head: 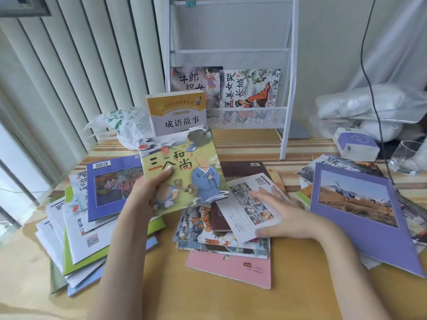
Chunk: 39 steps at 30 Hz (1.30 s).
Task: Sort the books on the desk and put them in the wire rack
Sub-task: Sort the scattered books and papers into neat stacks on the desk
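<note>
At mid-frame your left hand grips the monk book, hiding books beneath; your right hand, blurred, lies flat, fingers spread, on a white book.

Books lying spread across a desk before a wire rack.

The left hand is holding a picture book up, a boxed set standing just beyond its fingertips. The right hand is lying flat on the middle pile. Two books are standing in the rack's bottom shelf, behind both hands; more piles are lying outside each wrist.
</note>
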Motion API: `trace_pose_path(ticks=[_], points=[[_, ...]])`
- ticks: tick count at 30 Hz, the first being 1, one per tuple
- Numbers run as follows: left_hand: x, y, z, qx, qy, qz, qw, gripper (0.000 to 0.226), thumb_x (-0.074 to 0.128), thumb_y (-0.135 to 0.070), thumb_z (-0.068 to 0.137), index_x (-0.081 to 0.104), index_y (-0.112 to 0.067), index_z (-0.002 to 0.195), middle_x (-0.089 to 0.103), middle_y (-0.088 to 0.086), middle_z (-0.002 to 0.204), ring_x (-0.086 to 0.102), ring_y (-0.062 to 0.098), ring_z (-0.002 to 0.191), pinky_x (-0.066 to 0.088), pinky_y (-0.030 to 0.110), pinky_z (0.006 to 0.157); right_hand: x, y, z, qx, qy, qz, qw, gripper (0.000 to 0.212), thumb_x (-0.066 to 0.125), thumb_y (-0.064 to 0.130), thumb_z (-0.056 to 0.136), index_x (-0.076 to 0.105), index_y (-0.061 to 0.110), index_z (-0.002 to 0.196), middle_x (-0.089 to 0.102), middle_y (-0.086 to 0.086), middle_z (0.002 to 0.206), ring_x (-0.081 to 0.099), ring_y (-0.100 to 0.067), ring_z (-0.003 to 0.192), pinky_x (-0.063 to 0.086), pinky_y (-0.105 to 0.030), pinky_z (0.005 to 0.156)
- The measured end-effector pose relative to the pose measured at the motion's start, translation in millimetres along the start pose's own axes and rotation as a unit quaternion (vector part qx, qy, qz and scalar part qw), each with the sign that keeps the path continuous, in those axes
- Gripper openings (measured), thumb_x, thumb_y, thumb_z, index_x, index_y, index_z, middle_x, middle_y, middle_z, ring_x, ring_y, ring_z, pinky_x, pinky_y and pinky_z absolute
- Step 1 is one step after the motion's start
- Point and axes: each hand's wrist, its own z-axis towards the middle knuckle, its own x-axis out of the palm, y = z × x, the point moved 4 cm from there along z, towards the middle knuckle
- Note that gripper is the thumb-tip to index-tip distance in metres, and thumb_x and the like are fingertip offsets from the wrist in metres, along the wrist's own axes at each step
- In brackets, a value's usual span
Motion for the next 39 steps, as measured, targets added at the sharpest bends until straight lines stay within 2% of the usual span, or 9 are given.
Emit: trace_pose_path(ticks=[4,10,16,19,22,26,32,35,39], points=[[-10.8,3.1,-3.4,-0.078,0.012,-0.056,0.995,0.013,0.060,-0.018,0.091,0.064,-0.006,0.095,0.074,0.006,0.068,0.070,0.015,0.054,0.055,0.025,0.045,11.4,1.0,4.1,-0.003,0.003,-0.054,0.999,0.098,0.070,0.065,0.066,0.006,0.059,0.140,-0.014,0.027,0.151,-0.025,-0.004,0.139,-0.010,-0.051,0.114],[-7.3,5.5,-2.0,-0.082,0.009,-0.028,0.996,0.015,0.065,-0.017,0.087,0.064,-0.006,0.096,0.075,0.009,0.072,0.071,0.019,0.057,0.058,0.030,0.049,-7.1,17.6,-7.1,-0.032,-0.147,0.057,0.987,0.036,0.065,0.043,0.082,0.052,0.064,0.110,0.041,0.029,0.138,0.018,-0.006,0.141,0.010,-0.049,0.116],[-4.1,3.5,-5.1,-0.082,-0.008,-0.082,0.993,0.009,0.062,-0.014,0.090,0.063,-0.005,0.092,0.072,0.006,0.063,0.069,0.014,0.050,0.052,0.022,0.042,-27.5,23.4,-16.2,-0.060,-0.245,0.061,0.966,0.019,0.050,0.035,0.095,0.067,0.037,0.102,0.068,0.017,0.095,0.057,-0.010,0.095,0.047,-0.037,0.086],[-6.0,0.7,-6.7,-0.067,-0.024,-0.113,0.991,0.007,0.060,-0.014,0.092,0.062,-0.008,0.089,0.070,0.002,0.056,0.066,0.011,0.045,0.048,0.019,0.037,-44.6,20.7,-25.1,-0.080,-0.457,0.122,0.877,0.021,0.046,0.026,0.098,0.060,0.020,0.084,0.058,0.009,0.068,0.052,0.002,0.066,0.038,-0.013,0.061],[-4.3,0.6,-7.0,-0.061,-0.015,-0.126,0.990,0.007,0.058,-0.013,0.093,0.062,-0.007,0.092,0.071,0.004,0.058,0.067,0.013,0.047,0.050,0.021,0.038,-59.3,20.2,-40.0,-0.083,-0.612,0.156,0.771,0.029,0.040,0.028,0.099,0.043,0.015,0.073,0.038,0.002,0.055,0.043,-0.012,0.055,0.029,-0.025,0.051],[1.6,5.3,-4.9,-0.065,0.005,-0.088,0.994,0.013,0.065,-0.015,0.088,0.066,-0.006,0.097,0.075,0.008,0.073,0.072,0.018,0.059,0.060,0.031,0.052,-73.8,30.7,-43.4,-0.128,-0.627,0.125,0.758,0.020,0.042,0.021,0.099,0.051,0.013,0.083,0.039,-0.004,0.059,0.035,-0.015,0.057,0.029,-0.028,0.055],[7.6,9.9,-1.6,-0.043,0.017,-0.041,0.998,0.024,0.070,-0.014,0.082,0.067,-0.002,0.102,0.075,0.015,0.087,0.073,0.025,0.068,0.060,0.035,0.059,-90.6,50.6,-38.3,-0.169,-0.648,0.087,0.738,0.016,0.050,0.020,0.096,0.061,0.010,0.103,0.061,0.002,0.079,0.052,-0.008,0.068,0.048,-0.043,0.068],[13.4,9.6,-5.1,-0.033,0.028,-0.033,0.999,0.021,0.069,-0.013,0.083,0.066,-0.001,0.100,0.075,0.013,0.081,0.072,0.023,0.063,0.057,0.030,0.052,-90.4,56.0,-33.7,-0.172,-0.632,0.124,0.746,0.015,0.049,0.026,0.096,0.060,0.016,0.095,0.060,-0.005,0.072,0.052,-0.020,0.064,0.043,-0.037,0.059],[16.4,10.8,-4.9,-0.012,0.031,-0.012,0.999,0.023,0.070,-0.015,0.084,0.066,-0.001,0.102,0.075,0.013,0.084,0.073,0.023,0.067,0.059,0.032,0.059,-87.4,61.0,-26.3,-0.145,-0.624,0.133,0.756,0.011,0.049,0.024,0.096,0.056,0.018,0.089,0.056,0.003,0.069,0.050,-0.011,0.062,0.039,-0.028,0.057]])
